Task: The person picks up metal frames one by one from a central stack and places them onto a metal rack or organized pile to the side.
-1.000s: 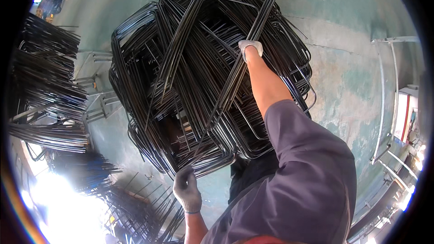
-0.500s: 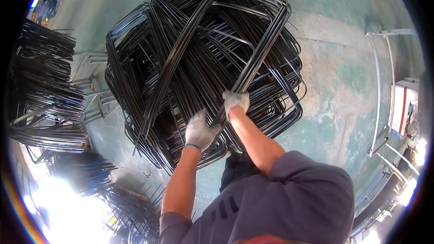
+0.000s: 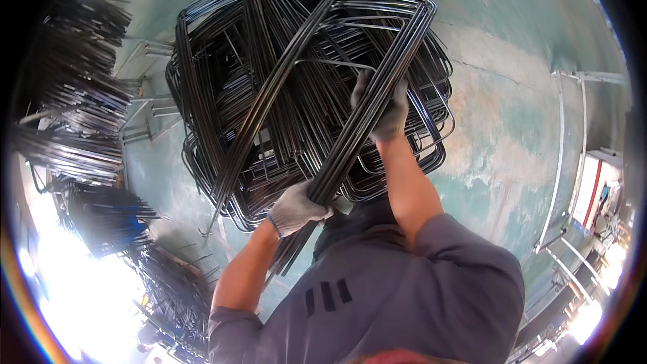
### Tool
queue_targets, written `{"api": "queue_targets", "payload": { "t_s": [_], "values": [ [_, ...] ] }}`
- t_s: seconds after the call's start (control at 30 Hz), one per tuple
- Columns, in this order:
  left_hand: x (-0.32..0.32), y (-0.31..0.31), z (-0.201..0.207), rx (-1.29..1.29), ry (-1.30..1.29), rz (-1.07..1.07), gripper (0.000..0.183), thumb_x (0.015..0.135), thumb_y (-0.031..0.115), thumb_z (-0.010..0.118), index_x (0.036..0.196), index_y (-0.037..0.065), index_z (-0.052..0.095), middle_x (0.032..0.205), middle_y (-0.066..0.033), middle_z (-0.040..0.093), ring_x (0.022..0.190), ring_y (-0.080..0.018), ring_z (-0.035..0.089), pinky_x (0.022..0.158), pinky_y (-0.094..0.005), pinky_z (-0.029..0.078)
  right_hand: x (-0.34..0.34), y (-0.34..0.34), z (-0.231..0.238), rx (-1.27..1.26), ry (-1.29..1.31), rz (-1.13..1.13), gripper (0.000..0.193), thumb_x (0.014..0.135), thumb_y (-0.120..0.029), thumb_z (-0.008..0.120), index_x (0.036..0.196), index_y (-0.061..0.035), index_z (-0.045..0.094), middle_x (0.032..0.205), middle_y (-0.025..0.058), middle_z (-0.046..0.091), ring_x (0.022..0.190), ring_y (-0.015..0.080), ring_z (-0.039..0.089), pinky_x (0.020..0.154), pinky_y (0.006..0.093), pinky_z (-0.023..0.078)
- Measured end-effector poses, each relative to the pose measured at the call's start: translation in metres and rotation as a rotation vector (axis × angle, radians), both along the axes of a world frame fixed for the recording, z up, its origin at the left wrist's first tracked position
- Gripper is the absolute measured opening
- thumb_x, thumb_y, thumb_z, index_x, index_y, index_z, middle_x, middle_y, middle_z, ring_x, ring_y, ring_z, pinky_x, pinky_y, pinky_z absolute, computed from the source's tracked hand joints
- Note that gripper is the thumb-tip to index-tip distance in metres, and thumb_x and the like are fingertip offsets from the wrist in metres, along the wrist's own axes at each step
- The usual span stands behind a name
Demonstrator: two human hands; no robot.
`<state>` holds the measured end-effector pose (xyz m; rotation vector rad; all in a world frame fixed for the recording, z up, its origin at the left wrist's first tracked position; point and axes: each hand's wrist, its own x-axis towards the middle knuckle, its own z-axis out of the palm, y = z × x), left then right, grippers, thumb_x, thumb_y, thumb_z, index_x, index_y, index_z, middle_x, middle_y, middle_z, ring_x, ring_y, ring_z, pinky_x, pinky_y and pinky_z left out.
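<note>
Bent-rod bundle drawn nearer the body

Versus 0.5 s ago: bundle of bent dark rods [image 3: 348, 140] shifted toward wearer; right grip [image 3: 389, 121] now farther up its right leg. Left grip [image 3: 298, 209], gloved, closed round that leg near its lower end; rod ends project past it. Right grip, gloved, holds the leg from beneath, digits on both sides. Bundle lies slantwise over larger rod pile [image 3: 210, 87], which stands on green-grey floor [image 3: 499, 121].

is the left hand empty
No, the gloved left hand is wrapped around the lower part of a bundle of dark bent rods, near their loose ends.
</note>
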<state>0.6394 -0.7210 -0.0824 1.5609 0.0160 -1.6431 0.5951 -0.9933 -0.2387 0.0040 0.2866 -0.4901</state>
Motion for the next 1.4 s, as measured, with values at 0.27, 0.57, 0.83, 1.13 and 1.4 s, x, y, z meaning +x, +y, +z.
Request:
{"api": "queue_targets", "payload": {
  "t_s": [0.27, 0.57, 0.83, 1.13, 1.4],
  "values": [
    [0.011, 0.069, 0.044, -0.071, 0.053, 0.054, 0.065, 0.077, -0.001, 0.086, 0.138, -0.009, 0.067, 0.110, -0.0179, 0.080, 0.089, -0.0262, 0.082, 0.085, -0.0391, 0.069, 0.052, 0.052, 0.053, 0.168, -0.624, 0.265, 0.079, 0.095, -0.036, 0.090, 0.154, 0.0065, 0.057, 0.104, 0.0020, 0.069, 0.096, 0.0170, 0.063, 0.093, 0.0372, 0.055],
    [-0.017, 0.098, 0.066, -0.163, 0.110, 0.305, 0.065, 0.074, 0.006, 0.087, 0.135, -0.006, 0.068, 0.102, -0.0152, 0.078, 0.085, -0.0265, 0.079, 0.078, -0.0410, 0.066, 0.101, 0.091, 0.088, 0.003, -0.853, 0.228, 0.105, 0.084, -0.067, 0.091, 0.164, -0.0091, 0.056, 0.158, 0.0163, 0.065, 0.139, 0.0319, 0.068, 0.115, 0.0483, 0.060],
    [-0.145, 0.244, 0.110, 0.106, 0.010, 0.248, 0.063, 0.073, 0.004, 0.089, 0.132, -0.007, 0.073, 0.107, -0.0105, 0.080, 0.096, -0.0202, 0.077, 0.089, -0.0371, 0.065, 0.107, 0.121, 0.115, 0.893, -0.955, 0.250, 0.065, 0.101, -0.043, 0.084, 0.154, -0.0116, 0.066, 0.151, 0.0108, 0.073, 0.136, 0.0308, 0.072, 0.117, 0.0565, 0.057],
    [-0.283, 0.353, 0.114, 0.068, -0.357, 0.324, 0.056, 0.084, 0.013, 0.096, 0.135, 0.002, 0.075, 0.108, -0.0017, 0.081, 0.098, -0.0099, 0.069, 0.090, -0.0332, 0.062, 0.101, 0.295, 0.240, 0.569, -0.955, 0.541, 0.066, 0.098, -0.026, 0.087, 0.155, -0.0008, 0.063, 0.148, 0.0163, 0.068, 0.136, 0.0346, 0.068, 0.107, 0.0492, 0.063],
    [-0.304, 0.488, 0.249, 0.155, -0.692, 0.347, 0.068, 0.074, 0.014, 0.094, 0.139, 0.003, 0.076, 0.109, -0.0082, 0.084, 0.095, -0.0156, 0.075, 0.091, -0.0356, 0.064, 0.156, 0.351, 0.376, -0.306, -0.754, 0.449, 0.062, 0.102, -0.027, 0.080, 0.151, 0.0043, 0.062, 0.146, 0.0198, 0.067, 0.135, 0.0358, 0.067, 0.110, 0.0503, 0.058]
  ]
}}
